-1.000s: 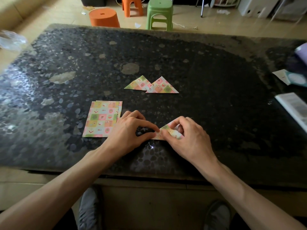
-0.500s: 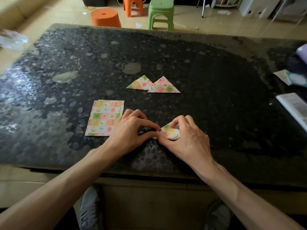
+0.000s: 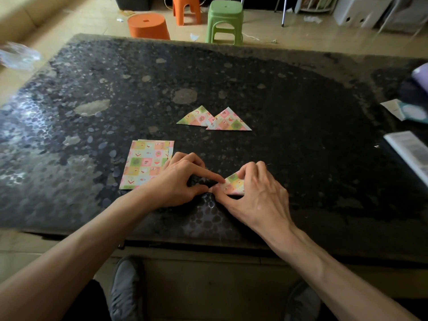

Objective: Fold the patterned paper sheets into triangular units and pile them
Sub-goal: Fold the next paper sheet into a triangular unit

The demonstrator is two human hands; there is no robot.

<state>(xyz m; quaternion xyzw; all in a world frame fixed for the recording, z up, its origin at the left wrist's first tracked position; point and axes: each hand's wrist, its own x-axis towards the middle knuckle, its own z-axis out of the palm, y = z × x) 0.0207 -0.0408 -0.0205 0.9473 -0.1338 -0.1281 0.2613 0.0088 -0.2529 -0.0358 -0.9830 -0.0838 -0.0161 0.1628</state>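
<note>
- Desk (image 3: pixel 301 158): the dark pebbled top has wide bare room beyond and to the right of the work. Its near edge runs just under our forearms, so there is little slack towards us. The booklet (image 3: pixel 410 154) at the right edge is well apart.
- Left hand (image 3: pixel 178 179): grip is clamped, forefinger and thumb pinching the left corner of the unit in work (image 3: pixel 234 185).
- Right hand (image 3: pixel 257 195): grip is clamped too, fingers curled over the same unit with the thumb at its near edge.
- Flat sheets (image 3: pixel 144 165): a small unfolded stack just left of our left hand. At least two edges show; we cannot tell the exact count.
- Finished triangles (image 3: pixel 215 120): two, mid-desk, overlapping at one corner, not really piled yet.
- Unit in work: already triangular, lying on the desk between our hands. We judge this is the third unit, at its closing crease. The stack remains to fold, then piling.
</note>
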